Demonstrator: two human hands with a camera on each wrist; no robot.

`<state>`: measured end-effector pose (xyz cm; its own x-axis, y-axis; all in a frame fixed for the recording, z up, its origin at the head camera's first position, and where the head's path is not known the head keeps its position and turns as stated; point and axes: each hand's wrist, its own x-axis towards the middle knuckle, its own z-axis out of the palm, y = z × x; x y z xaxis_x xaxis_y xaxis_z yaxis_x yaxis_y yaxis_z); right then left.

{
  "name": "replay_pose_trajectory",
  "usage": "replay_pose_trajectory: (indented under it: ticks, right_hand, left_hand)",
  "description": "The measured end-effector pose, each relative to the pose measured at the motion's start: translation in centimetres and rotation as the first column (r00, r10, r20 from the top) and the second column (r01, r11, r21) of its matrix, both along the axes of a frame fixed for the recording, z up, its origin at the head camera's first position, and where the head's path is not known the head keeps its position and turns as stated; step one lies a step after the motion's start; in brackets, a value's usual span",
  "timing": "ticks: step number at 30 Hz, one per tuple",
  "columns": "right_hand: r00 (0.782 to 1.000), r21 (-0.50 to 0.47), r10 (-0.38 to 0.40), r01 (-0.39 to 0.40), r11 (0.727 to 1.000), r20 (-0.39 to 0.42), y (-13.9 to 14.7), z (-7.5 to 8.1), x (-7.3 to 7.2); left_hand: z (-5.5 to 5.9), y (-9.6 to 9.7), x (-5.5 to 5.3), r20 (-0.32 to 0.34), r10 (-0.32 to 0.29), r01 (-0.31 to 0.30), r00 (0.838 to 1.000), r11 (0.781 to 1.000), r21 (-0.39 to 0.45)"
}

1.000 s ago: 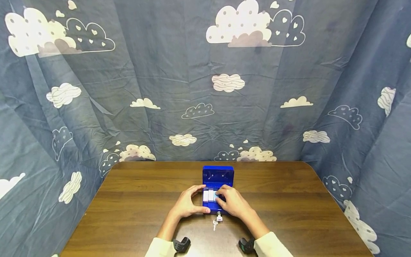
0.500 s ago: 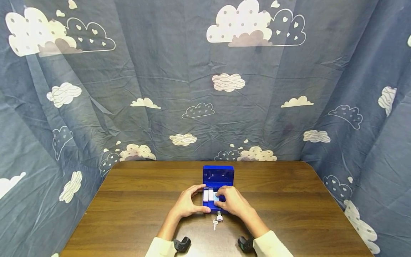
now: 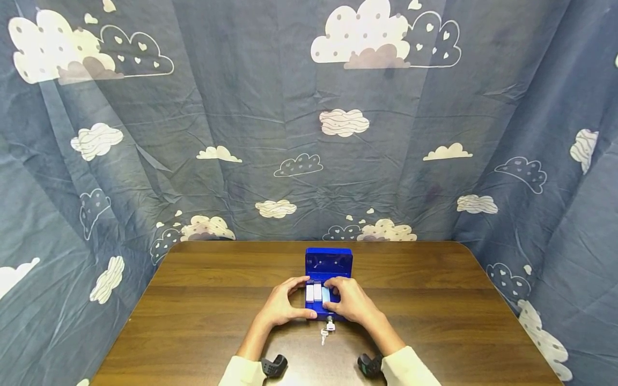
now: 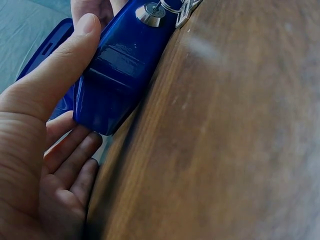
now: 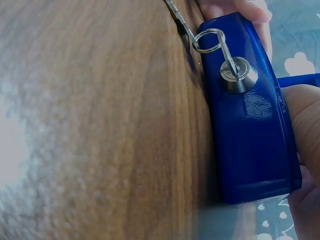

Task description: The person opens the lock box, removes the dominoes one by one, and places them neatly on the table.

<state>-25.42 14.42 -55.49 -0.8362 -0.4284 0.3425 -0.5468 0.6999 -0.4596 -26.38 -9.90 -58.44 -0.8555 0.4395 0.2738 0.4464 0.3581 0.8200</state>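
Note:
A small blue metal lockbox (image 3: 329, 263) stands on the table with its lid raised. My left hand (image 3: 280, 306) holds its left side, thumb along the front edge and fingers at the back corner. In the left wrist view, the thumb lies over the top of the front wall (image 4: 112, 70). Inside are two white blocks (image 3: 317, 292) side by side and a light blue block (image 3: 325, 296) to their right. My right hand (image 3: 353, 301) pinches the light blue block between thumb and fingers, front to back. From the right wrist view the box wall hides the block.
A key sits in the round lock (image 5: 240, 75) on the box's front, and a second key (image 3: 324, 336) hangs from its ring near the tabletop. The brown wooden table (image 3: 217, 279) ends at a cloud-patterned blue curtain (image 3: 241, 134).
The right hand's fingertips have shifted slightly toward the back of the light blue block, and more of its top shows now. The left hand stays in place on the box.

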Motion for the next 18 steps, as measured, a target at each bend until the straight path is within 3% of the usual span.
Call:
replay_pose_trajectory:
  ticks: [8, 18]
  right_hand:
    - [0.999, -0.021, 0.007, -0.008, 1.000, -0.035, 0.07, 0.04, -0.13]
    - [1.000, -0.083, 0.013, -0.011, 0.996, 0.015, 0.29, 0.28, 0.06]
  left_hand:
    - [0.15, -0.07, -0.10, 0.009, 0.007, -0.007, 1.000, 1.000, -0.020]
    - [0.06, -0.10, -0.05, 0.004, 0.009, -0.008, 1.000, 1.000, -0.020]
